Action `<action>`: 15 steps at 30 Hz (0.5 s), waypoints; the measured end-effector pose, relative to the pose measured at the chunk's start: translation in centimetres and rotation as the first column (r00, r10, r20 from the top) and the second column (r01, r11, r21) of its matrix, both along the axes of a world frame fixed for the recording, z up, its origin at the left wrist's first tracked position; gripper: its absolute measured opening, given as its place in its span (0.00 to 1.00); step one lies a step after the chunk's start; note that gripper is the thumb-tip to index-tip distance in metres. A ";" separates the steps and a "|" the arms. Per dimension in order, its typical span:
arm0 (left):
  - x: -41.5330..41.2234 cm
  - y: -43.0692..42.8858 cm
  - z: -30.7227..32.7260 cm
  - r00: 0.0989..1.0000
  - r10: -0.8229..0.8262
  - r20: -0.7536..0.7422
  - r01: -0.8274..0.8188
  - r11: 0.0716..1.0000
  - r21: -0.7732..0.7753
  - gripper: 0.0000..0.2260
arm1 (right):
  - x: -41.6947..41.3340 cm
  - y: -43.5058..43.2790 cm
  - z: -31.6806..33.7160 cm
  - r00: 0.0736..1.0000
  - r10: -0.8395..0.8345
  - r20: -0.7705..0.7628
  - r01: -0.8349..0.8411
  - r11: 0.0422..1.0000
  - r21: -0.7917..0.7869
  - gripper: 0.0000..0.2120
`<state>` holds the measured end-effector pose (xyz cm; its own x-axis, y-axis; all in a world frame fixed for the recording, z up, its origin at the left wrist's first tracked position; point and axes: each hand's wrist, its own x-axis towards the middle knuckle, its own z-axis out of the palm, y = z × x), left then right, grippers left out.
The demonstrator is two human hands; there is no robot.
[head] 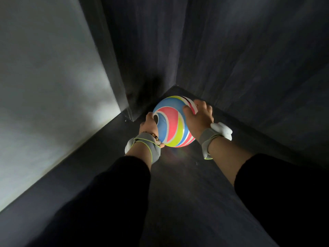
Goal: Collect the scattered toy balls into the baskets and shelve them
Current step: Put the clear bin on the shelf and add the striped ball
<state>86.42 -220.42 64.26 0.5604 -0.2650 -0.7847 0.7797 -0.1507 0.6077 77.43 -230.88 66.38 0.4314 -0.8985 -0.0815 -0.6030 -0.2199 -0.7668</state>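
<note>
Black sleeves (114,189) lead us to the left hand (150,124) and right hand (199,116), fingers curved round opposite sides of the striped ball (171,122) in the dark corner (178,90). We judge its smooth skin may slip from this side-only clasp and roll away.

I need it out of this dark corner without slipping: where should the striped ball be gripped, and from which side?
Grip the striped ball on its opposite flanks, as the left hand and right hand do, coming from the near open side. It is round, probably too wide for one hand, and walls stand behind.
</note>
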 end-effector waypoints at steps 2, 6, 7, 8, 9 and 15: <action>-2.4 -1.4 1.2 0.998 -0.034 0.047 0.035 0.999 -0.019 0.33 | -2.9 -1.0 1.3 0.999 -0.044 0.024 0.044 0.999 0.002 0.26; -7.8 -4.9 2.9 0.970 -0.179 0.163 0.179 0.984 0.012 0.38 | -10.3 -2.6 4.2 0.991 -0.123 0.060 0.122 0.992 0.021 0.26; -10.1 -6.0 3.7 0.956 -0.228 0.184 0.228 0.973 0.024 0.39 | -13.4 -3.4 5.1 0.985 -0.159 0.072 0.158 0.987 0.019 0.26; -12.2 -7.0 4.4 0.938 -0.276 0.208 0.275 0.961 0.035 0.39 | -16.2 -4.1 5.7 0.978 -0.195 0.077 0.194 0.981 0.023 0.26; -14.5 -8.1 5.2 0.920 -0.315 0.231 0.315 0.948 0.040 0.38 | -19.0 -4.7 6.2 0.969 -0.231 0.083 0.229 0.973 0.024 0.26; -30.1 -13.4 9.3 0.790 -0.502 0.352 0.527 0.849 0.030 0.36 | -35.0 -7.7 9.3 0.891 -0.440 0.116 0.437 0.898 0.050 0.27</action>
